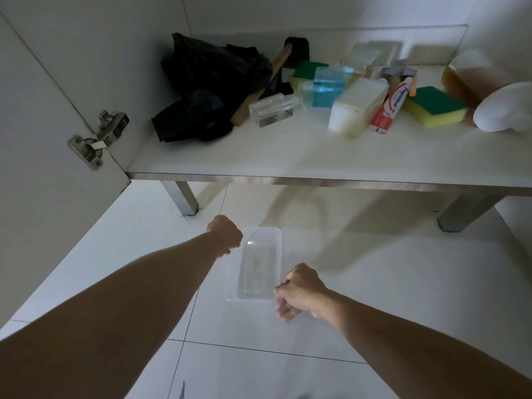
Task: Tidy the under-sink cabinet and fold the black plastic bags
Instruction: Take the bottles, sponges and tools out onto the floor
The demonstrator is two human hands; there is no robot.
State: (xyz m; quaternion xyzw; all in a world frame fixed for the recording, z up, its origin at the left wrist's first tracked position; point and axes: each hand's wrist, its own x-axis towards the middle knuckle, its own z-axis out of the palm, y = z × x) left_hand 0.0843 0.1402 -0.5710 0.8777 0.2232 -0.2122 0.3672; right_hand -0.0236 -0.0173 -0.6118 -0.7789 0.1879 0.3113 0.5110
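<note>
A clear plastic tray (259,266) sits over the white floor tiles in front of the cabinet. My left hand (226,236) grips its far left edge. My right hand (299,292) grips its near right corner. Crumpled black plastic bags (207,87) lie in a heap at the back left of the cabinet floor (259,156). A wooden-handled brush (276,70) leans across them. Beside them lie a clear bottle (272,110), a blue bottle (328,86), a white bottle (357,105), a toothpaste box (390,108) and green-and-yellow sponges (436,109).
The cabinet door (37,139) stands open at the left with its metal hinge (96,139). An amber jug (472,76) and a white rounded object (506,110) sit at the right. Metal legs (184,197) hold the cabinet above the tiled floor (374,283).
</note>
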